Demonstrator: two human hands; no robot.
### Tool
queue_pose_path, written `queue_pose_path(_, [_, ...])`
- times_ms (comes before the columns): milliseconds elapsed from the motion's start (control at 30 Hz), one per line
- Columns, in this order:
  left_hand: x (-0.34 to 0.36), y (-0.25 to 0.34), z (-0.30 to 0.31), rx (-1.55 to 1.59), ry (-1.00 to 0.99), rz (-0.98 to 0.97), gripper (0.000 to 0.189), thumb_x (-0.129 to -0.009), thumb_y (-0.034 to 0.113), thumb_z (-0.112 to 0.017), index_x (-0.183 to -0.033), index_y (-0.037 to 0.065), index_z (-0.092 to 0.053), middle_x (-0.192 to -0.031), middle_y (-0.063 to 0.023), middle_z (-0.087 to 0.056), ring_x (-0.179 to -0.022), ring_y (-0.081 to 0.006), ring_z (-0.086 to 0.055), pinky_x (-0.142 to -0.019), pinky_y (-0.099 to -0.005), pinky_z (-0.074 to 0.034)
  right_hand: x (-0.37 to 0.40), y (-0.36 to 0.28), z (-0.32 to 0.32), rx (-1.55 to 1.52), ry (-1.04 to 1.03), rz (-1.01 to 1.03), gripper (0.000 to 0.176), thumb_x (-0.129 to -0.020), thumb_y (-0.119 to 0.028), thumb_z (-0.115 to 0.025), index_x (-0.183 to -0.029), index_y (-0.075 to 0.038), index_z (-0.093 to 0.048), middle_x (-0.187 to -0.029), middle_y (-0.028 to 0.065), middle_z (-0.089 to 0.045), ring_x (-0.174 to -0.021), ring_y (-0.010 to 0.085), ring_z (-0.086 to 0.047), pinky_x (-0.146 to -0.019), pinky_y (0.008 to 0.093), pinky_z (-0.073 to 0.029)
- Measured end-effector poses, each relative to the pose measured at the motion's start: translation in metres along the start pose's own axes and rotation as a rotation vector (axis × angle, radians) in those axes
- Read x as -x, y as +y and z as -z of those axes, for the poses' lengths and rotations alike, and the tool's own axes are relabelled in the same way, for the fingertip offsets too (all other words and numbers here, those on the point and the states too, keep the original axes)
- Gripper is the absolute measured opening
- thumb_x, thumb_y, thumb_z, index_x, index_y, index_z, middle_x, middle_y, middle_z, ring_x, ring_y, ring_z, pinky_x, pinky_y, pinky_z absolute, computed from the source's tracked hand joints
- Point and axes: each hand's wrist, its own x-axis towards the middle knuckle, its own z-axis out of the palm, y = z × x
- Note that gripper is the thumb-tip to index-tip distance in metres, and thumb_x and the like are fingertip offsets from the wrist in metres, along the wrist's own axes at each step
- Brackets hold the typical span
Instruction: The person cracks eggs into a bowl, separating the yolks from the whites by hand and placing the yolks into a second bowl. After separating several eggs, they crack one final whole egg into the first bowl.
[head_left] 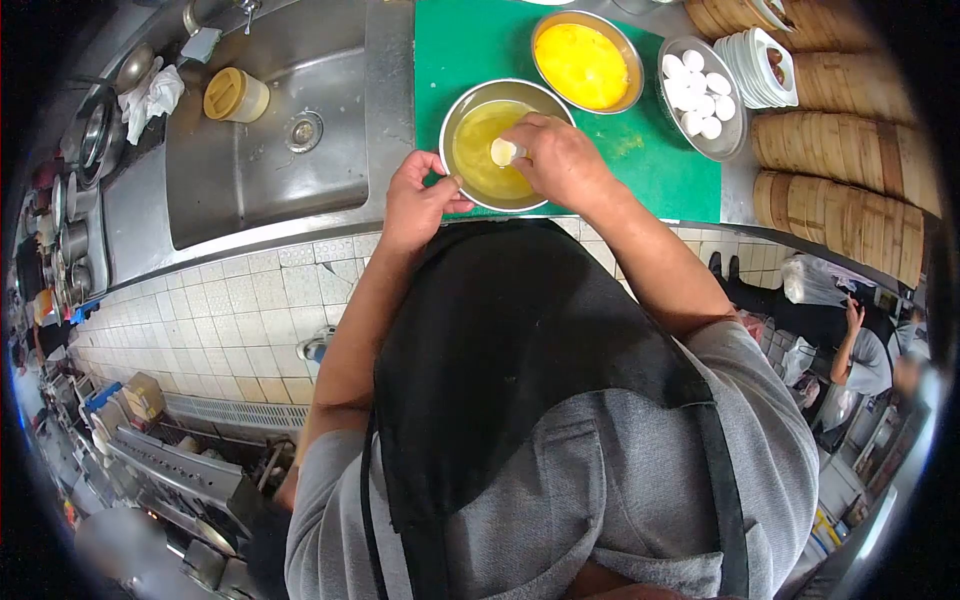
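A metal bowl [449, 118] of clear, pale yellow liquid that looks like egg white stands near the counter edge in front of me. My left hand [422, 198] grips its left rim between thumb and fingers. Over the bowl, my right hand [555, 160] pinches an eggshell [503, 152], its pale round opening facing left. Behind and to the right is a second metal bowl [638, 62], filled with bright orange-yellow egg yolk [585, 66]. A colander-like metal bowl [733, 140] farther right holds several white eggs [711, 127].
A green cutting board [660, 185] lies under the bowls. To the left is a metal sink [230, 205] with a yellow-lidded tub [238, 95]. Stacked plates [745, 68] and bamboo steamers [840, 210] line the right side. Another person [850, 340] is at lower right.
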Motion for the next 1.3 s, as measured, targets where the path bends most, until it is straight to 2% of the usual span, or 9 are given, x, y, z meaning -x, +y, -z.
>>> queue_pose_path(100, [-0.001,-0.001,0.0,0.001,-0.002,-0.004,0.014,-0.097,0.002,-0.061,-0.105,0.003,-0.05,-0.102,-0.0102,-0.063,-0.081,-0.0192,-0.072,-0.073,-0.0347,-0.064,-0.001,-0.001,-0.002,-0.008,-0.013,0.016,0.029,-0.077,-0.005,-0.072,-0.107,-0.004,-0.072,-0.108,0.0144,-0.07,-0.101,0.0345,-0.067,-0.09,0.0433,-0.055])
queue_pose_path(167, [-0.001,0.002,-0.001,0.032,0.01,0.017,0.016,-0.093,-0.005,-0.06,-0.1,0.001,-0.047,-0.105,-0.0114,-0.06,-0.08,-0.0193,-0.071,-0.068,-0.0341,-0.065,-0.001,-0.001,-0.005,-0.007,-0.003,0.024,0.027,-0.077,-0.007,-0.07,-0.104,-0.006,-0.072,-0.105,0.0142,-0.069,-0.1,0.0341,-0.067,-0.089,0.0435,-0.055])
queue_pose_path(333, [-0.001,0.001,0.0,0.018,-0.001,0.007,0.015,-0.095,-0.002,-0.061,-0.103,0.002,-0.048,-0.103,-0.0105,-0.062,-0.08,-0.0188,-0.071,-0.071,-0.0344,-0.065,0.0,-0.003,-0.007,-0.011,-0.004,0.042,0.025,-0.079,-0.009,-0.068,-0.103,-0.007,-0.072,-0.105,0.0151,-0.069,-0.101,0.0342,-0.067,-0.09,0.0442,-0.055])
queue_pose_path(400, [0.0,0.001,0.0,-0.006,-0.004,-0.001,0.014,-0.097,0.001,-0.061,-0.105,0.003,-0.049,-0.101,-0.0096,-0.063,-0.08,-0.0187,-0.071,-0.073,-0.035,-0.064,0.001,-0.008,-0.002,-0.049,-0.048,0.012,0.031,-0.078,-0.005,-0.072,-0.109,-0.003,-0.071,-0.11,0.0158,-0.07,-0.105,0.0352,-0.066,-0.093,0.0433,-0.053])
queue_pose_path(533, [0.0,0.003,-0.001,-0.007,-0.001,0.001,0.014,-0.096,0.001,-0.061,-0.105,0.003,-0.05,-0.102,-0.0096,-0.063,-0.08,-0.0187,-0.071,-0.074,-0.0354,-0.065,0.002,-0.01,-0.004,-0.044,-0.078,0.011,0.032,-0.078,-0.006,-0.073,-0.11,-0.003,-0.071,-0.109,0.0158,-0.07,-0.104,0.0352,-0.066,-0.092,0.0434,-0.053])
queue_pose_path(767, [-0.002,0.003,-0.001,0.039,0.004,0.011,0.017,-0.092,-0.004,-0.061,-0.1,0.002,-0.048,-0.106,-0.0105,-0.059,-0.081,-0.018,-0.069,-0.069,-0.034,-0.066,0.003,-0.016,-0.009,-0.059,-0.108,-0.011,0.031,-0.078,-0.011,-0.077,-0.107,-0.003,-0.071,-0.101,0.0158,-0.069,-0.096,0.0348,-0.068,-0.087,0.0442,-0.054])
queue_pose_path(933, [-0.003,0.0,0.0,0.008,0.005,-0.001,0.014,-0.096,0.001,-0.061,-0.105,0.002,-0.051,-0.102,-0.0099,-0.063,-0.081,-0.0188,-0.071,-0.073,-0.0352,-0.065,-0.002,-0.022,-0.007,-0.095,-0.118,-0.088,0.027,-0.081,-0.019,-0.074,-0.102,-0.003,-0.07,-0.099,0.02,-0.069,-0.097,0.0379,-0.068,-0.088,0.0467,-0.054])
queue_pose_path(1067, [-0.003,0.005,-0.001,0.035,0.004,0.027,0.018,-0.091,-0.005,-0.061,-0.101,0.002,-0.048,-0.107,-0.0105,-0.058,-0.084,-0.019,-0.069,-0.069,-0.0345,-0.066,-0.007,-0.019,-0.01,-0.129,-0.027,-0.101,0.029,-0.081,-0.022,-0.076,-0.1,-0.002,-0.07,-0.101,0.0216,-0.069,-0.095,0.0394,-0.068,-0.087,0.0476,-0.054])
queue_pose_path(1300, [0.0,0.004,-0.002,-0.007,0.018,-0.008,0.014,-0.095,0.001,-0.062,-0.105,0.002,-0.051,-0.099,-0.0092,-0.063,-0.079,-0.017,-0.07,-0.072,-0.0338,-0.065,-0.016,-0.015,-0.012,-0.129,0.026,-0.137,0.03,-0.081,-0.024,-0.077,-0.098,-0.001,-0.07,-0.1,0.0228,-0.07,-0.092,0.0408,-0.069,-0.083,0.0483,-0.055])
